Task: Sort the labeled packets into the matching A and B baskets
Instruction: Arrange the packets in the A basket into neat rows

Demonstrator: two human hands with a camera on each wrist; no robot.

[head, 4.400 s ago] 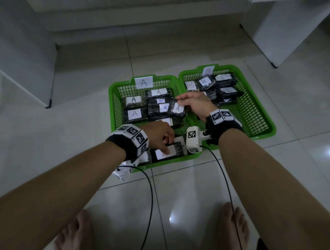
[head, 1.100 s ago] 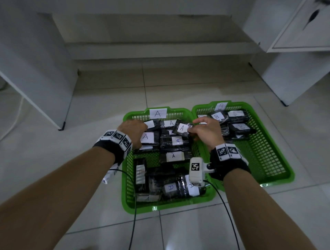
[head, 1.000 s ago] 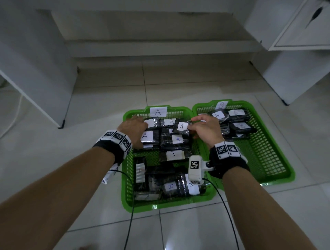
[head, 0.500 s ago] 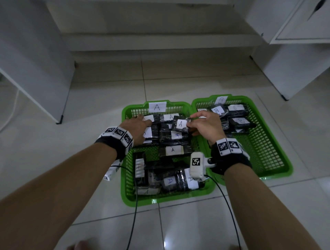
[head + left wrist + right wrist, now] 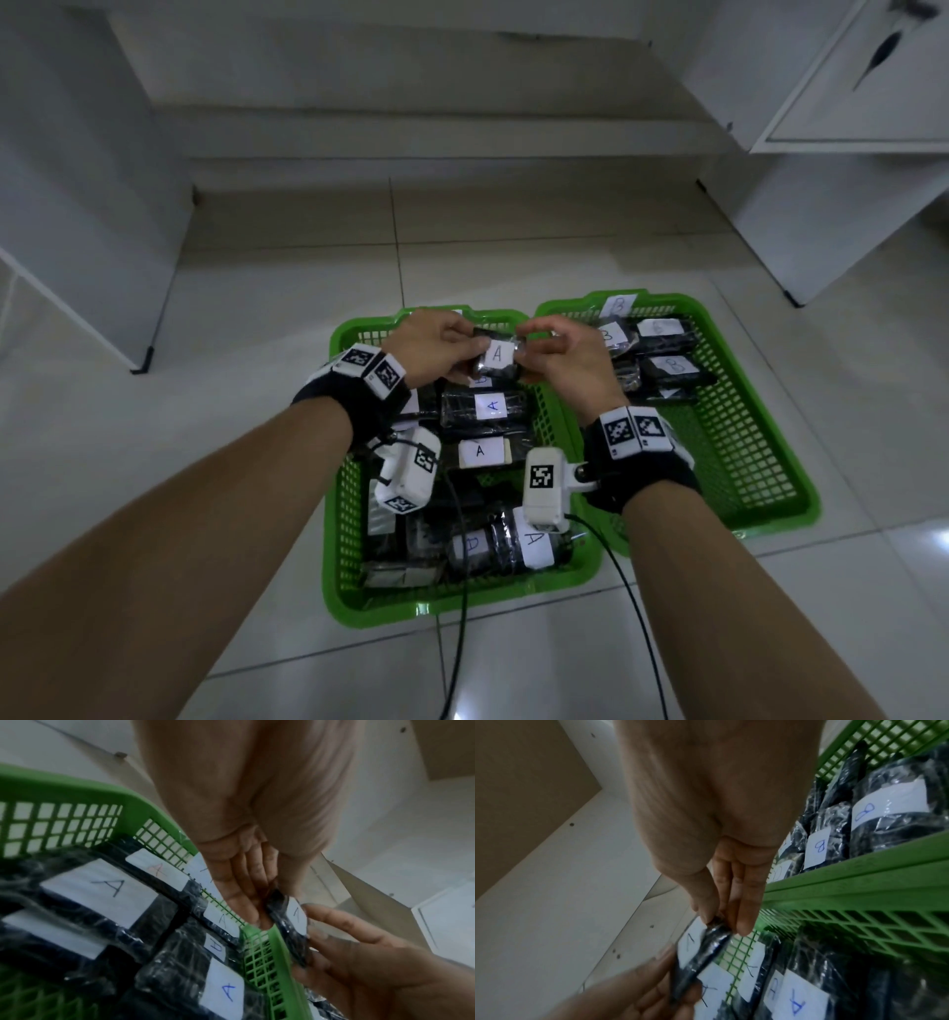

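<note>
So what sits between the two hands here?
A black packet labelled A, held at its ends by the left hand and right hand, above the A basket; clearest in the head view.

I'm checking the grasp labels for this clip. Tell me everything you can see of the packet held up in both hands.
The held packet is a small dark bundle wrapped in shiny clear plastic, with a white paper label marked A on the face turned to the head camera. It is lifted above the far end of the A basket, clear of the packets lying below. The left hand grips its left end and the right hand pinches its right end. In the wrist views it appears edge-on and flat; its contents cannot be told.
</note>
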